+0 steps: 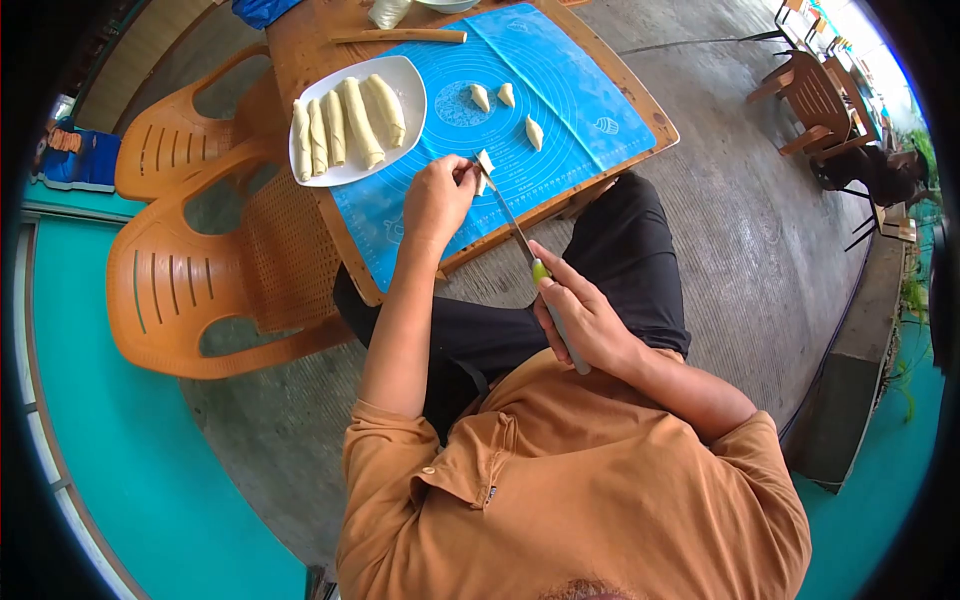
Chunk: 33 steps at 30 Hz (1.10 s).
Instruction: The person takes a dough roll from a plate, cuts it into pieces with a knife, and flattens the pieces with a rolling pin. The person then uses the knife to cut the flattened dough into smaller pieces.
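Observation:
In my right hand [588,318] is a knife [513,220] with a grey and green handle, its blade pointing up and left over the near edge of the blue mat. The blade tip meets a small pale piece of dough [486,163] on the mat. My left hand [442,203] is closed at that piece, fingertips pinched against its left side and partly hiding it. Three small cut dough pieces, one of them nearest the knife [534,133], lie farther off on the mat. Several rolled dough sheets [358,125] rest side by side on a white plate [414,92] to the left.
The blue printed mat [590,75] covers much of the wooden table [312,40]. A wooden rolling stick [400,36] lies at its far side, near a pale bag [389,12] and a bowl rim [447,5]. Orange plastic chairs [180,285] stand at the left.

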Each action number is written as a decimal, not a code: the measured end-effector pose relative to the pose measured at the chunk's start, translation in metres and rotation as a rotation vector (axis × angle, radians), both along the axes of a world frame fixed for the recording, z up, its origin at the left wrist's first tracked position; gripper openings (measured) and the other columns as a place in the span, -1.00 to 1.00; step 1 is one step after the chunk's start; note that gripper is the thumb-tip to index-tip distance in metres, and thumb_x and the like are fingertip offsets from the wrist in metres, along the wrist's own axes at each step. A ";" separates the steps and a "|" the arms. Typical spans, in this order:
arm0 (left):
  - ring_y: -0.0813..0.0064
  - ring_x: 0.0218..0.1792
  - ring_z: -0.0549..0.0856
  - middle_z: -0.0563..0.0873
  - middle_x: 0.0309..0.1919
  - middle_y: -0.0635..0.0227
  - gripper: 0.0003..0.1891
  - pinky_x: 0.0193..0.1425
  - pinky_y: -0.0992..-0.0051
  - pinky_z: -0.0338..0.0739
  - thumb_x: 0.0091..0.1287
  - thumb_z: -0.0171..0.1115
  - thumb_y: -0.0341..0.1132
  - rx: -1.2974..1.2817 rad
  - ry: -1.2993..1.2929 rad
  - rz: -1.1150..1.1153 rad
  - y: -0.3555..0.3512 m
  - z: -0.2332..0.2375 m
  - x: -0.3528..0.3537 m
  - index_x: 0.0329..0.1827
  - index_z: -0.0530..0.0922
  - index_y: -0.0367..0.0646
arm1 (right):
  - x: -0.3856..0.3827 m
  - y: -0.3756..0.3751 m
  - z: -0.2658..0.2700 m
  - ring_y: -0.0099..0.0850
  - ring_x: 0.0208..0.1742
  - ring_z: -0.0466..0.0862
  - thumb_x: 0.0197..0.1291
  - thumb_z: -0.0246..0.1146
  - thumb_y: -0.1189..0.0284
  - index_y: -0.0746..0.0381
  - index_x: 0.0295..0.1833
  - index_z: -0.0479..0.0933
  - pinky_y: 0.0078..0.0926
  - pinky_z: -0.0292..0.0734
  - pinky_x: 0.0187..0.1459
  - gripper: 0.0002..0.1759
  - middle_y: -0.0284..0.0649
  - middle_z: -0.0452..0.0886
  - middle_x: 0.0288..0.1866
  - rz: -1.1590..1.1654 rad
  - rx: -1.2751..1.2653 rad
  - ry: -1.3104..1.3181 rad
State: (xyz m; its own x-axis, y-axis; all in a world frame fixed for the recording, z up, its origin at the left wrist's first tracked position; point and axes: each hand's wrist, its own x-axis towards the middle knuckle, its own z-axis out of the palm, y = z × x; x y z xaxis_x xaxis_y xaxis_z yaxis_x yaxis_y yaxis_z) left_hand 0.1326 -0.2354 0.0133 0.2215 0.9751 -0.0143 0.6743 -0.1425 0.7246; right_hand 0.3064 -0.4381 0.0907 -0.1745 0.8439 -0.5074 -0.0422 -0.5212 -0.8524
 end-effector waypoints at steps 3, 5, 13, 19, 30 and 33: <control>0.13 -0.15 0.93 0.93 -0.19 0.06 -0.71 0.02 0.22 0.77 0.56 0.43 -0.18 -0.012 -0.002 0.001 -0.001 0.000 -0.001 0.05 0.85 -0.25 | -0.002 0.000 0.000 -0.55 -0.59 0.53 0.83 -0.07 0.22 0.09 0.91 0.02 -0.51 0.53 -0.53 -0.31 -0.31 0.50 -0.27 0.003 -0.003 -0.009; 0.05 -0.16 0.91 0.92 -0.22 0.11 -0.69 0.01 0.15 0.76 0.55 0.41 -0.10 0.000 -0.013 0.016 0.000 -0.002 0.000 -0.03 0.86 -0.18 | -0.003 0.000 -0.001 -0.55 -0.59 0.53 0.83 -0.07 0.22 0.08 0.91 0.02 -0.50 0.53 -0.53 -0.31 -0.31 0.50 -0.27 0.005 -0.006 -0.011; 0.07 -0.12 0.92 0.92 -0.17 0.05 -0.72 0.04 0.18 0.76 0.56 0.39 -0.17 0.009 0.012 -0.008 -0.001 0.000 -0.001 0.03 0.85 -0.22 | -0.007 0.002 0.003 -0.56 -0.58 0.54 0.83 -0.06 0.23 0.04 0.91 0.00 -0.51 0.54 -0.54 -0.31 -0.31 0.51 -0.27 0.011 -0.037 -0.018; 0.01 -0.12 0.90 0.92 -0.17 0.04 -0.74 0.04 0.13 0.76 0.55 0.38 -0.17 0.029 -0.009 -0.019 0.000 -0.003 -0.002 -0.02 0.85 -0.20 | -0.005 0.004 0.000 -0.57 -0.60 0.52 0.83 -0.06 0.23 0.05 0.91 0.02 -0.51 0.54 -0.55 -0.31 -0.32 0.49 -0.30 0.016 -0.035 -0.034; 0.00 -0.13 0.90 0.91 -0.16 0.03 -0.76 0.05 0.12 0.76 0.54 0.39 -0.21 0.031 0.003 -0.034 0.001 -0.007 -0.002 -0.05 0.84 -0.22 | -0.014 0.004 -0.003 -0.57 -0.62 0.49 0.83 -0.07 0.23 0.10 0.90 0.03 -0.50 0.53 -0.55 -0.32 -0.33 0.44 -0.35 -0.001 -0.040 -0.077; 0.01 -0.14 0.90 0.91 -0.17 0.04 -0.77 0.04 0.11 0.76 0.54 0.38 -0.22 0.030 0.015 -0.028 -0.001 -0.006 -0.003 -0.06 0.84 -0.21 | -0.015 0.003 -0.006 -0.57 -0.63 0.49 0.83 -0.05 0.24 0.11 0.89 0.03 -0.49 0.54 -0.55 -0.32 -0.34 0.43 -0.36 0.000 -0.041 -0.080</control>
State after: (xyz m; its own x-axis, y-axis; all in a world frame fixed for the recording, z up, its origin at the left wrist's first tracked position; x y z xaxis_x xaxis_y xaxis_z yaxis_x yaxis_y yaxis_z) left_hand 0.1299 -0.2360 0.0071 0.2487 0.9685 0.0115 0.6801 -0.1830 0.7099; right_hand 0.2915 -0.4356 0.0846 -0.1318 0.8221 -0.5539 0.0255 -0.5557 -0.8310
